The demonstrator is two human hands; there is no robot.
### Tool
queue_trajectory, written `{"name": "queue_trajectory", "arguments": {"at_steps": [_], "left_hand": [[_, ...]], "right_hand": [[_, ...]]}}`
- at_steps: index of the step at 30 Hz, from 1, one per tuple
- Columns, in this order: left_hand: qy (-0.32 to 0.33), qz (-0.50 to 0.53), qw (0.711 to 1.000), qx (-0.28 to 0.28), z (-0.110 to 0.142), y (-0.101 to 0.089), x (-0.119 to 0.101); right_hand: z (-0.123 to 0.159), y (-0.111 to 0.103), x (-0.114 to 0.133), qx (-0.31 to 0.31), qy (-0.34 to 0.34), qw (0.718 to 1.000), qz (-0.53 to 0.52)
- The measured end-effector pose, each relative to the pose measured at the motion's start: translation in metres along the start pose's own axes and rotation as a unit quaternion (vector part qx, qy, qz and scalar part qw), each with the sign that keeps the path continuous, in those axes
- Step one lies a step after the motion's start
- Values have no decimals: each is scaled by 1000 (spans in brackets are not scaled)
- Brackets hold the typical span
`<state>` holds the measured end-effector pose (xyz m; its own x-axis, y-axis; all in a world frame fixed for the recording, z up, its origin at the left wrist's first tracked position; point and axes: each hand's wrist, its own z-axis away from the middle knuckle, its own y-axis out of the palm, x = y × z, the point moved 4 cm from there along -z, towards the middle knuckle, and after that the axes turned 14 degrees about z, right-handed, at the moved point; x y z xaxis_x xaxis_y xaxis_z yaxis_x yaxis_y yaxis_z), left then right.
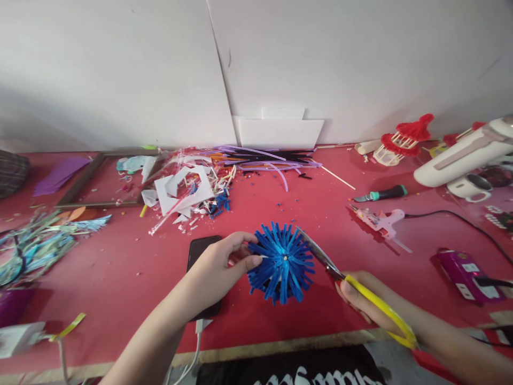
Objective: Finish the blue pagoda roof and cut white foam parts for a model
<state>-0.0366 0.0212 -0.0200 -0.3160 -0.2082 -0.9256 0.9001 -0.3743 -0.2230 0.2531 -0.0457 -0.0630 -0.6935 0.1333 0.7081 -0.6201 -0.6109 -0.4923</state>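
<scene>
A blue pom-pom-like piece made of many fuzzy pipe-cleaner strips [281, 267] radiates from a small pale centre, just above the red table. My left hand [230, 262] pinches its left edge between thumb and fingers. In my right hand [363, 297] is a pair of scissors [360, 291] with yellow and red handles. Their metal blades point up and left, along the upper right edge of the blue strips. Whether the blades touch a strip I cannot tell. Under my left forearm lies a dark phone [204, 247], partly covered, with a white cable plugged in.
Paper scraps [188, 195] and purple and black pipe cleaners [272, 158] lie at the back. To the right are a pink glue gun [380, 220], a cutter knife [382, 193], a mug [469, 187], a purple power strip [467, 275] and a red pagoda model [404, 140]. Tassels [44, 240] lie left.
</scene>
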Motion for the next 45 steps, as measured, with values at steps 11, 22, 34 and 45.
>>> {"name": "queue_trajectory", "arguments": {"at_steps": [11, 22, 34, 45], "left_hand": [[-11, 92, 994, -53, 18, 18, 6], [-16, 222, 974, -28, 12, 20, 11], [-19, 193, 981, -4, -6, 13, 3], [-17, 156, 984, -79, 17, 26, 17]], "right_hand": [[-2, 4, 0, -26, 28, 999, 21], [0, 7, -12, -5, 58, 997, -41], [2, -1, 8, 8, 5, 1000, 17], [-4, 4, 1, -19, 20, 999, 18]]}}
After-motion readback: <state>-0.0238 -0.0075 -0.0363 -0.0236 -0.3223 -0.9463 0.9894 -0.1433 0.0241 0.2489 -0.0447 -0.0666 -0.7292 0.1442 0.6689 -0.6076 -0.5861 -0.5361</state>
